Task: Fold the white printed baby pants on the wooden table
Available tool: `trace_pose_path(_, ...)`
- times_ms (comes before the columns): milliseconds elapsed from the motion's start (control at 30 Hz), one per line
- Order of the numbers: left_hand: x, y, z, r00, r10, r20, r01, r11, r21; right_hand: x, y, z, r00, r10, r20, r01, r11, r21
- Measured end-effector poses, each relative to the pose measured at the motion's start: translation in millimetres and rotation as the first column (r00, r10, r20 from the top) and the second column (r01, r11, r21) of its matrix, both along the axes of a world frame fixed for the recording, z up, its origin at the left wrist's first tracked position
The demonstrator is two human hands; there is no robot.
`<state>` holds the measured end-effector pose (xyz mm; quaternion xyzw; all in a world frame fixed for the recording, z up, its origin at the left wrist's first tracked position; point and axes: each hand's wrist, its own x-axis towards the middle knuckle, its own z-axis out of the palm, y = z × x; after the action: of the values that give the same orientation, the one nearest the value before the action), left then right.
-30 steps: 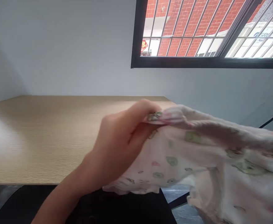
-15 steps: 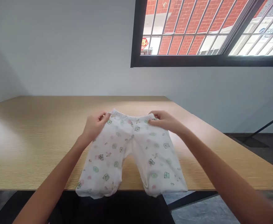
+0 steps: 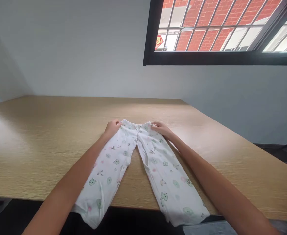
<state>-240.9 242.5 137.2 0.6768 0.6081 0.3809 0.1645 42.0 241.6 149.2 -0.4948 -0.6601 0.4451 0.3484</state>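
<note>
A pair of white pants (image 3: 155, 160) printed with small green and pink animal figures lies spread on the wooden table, waistband away from me. My left hand (image 3: 113, 128) is closed on the left corner of the gathered elastic waistband. At the opposite corner, my right hand (image 3: 162, 129) pinches the waistband between thumb and fingers. Both legs point toward me in an upside-down V, and their hems hang over the near table edge. Some fingertips of each hand are hidden.
The light wooden table (image 3: 60, 140) reaches back to a grey wall (image 3: 84, 49). A dark-framed window (image 3: 207, 58) with metal bars is at the upper right. Below the near edge, a dark surface (image 3: 133, 222) shows.
Both hands have moved away from me with the waistband and closer together. The pants, held up before, now lie stretched along the table. The head view has shifted slightly.
</note>
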Motion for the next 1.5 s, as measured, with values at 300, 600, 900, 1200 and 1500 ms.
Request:
trace_pose_path(300,-10,-8,0.2,0.990,-0.134,0.046,0.137,0.987,-0.082,-4,-4,-0.9,0.993,-0.026,0.116,0.003,0.980,0.199)
trace_pose_path(600,-18,-2,4.9,0.976,-0.184,-0.112,0.169,0.977,-0.130,-6,-1,-4.8,0.963,-0.083,0.257,0.019,0.969,0.245)
trace_pose_path(900,-21,-13,15.1,0.908,-0.227,-0.351,0.211,0.974,-0.083,-23,11,14.6,0.810,-0.086,0.580,-0.112,0.948,0.297)
trace_pose_path(1200,-4,-127,12.3,0.709,-0.410,-0.573,0.416,0.900,-0.130,-114,-44,9.1,0.631,0.335,0.700,-0.668,0.693,0.270)
trace_pose_path(1500,-3,-279,-14.9,0.579,-0.307,-0.755,0.528,0.847,0.060,-130,-15,18.4,0.631,0.374,0.680,-0.623,0.766,0.156)
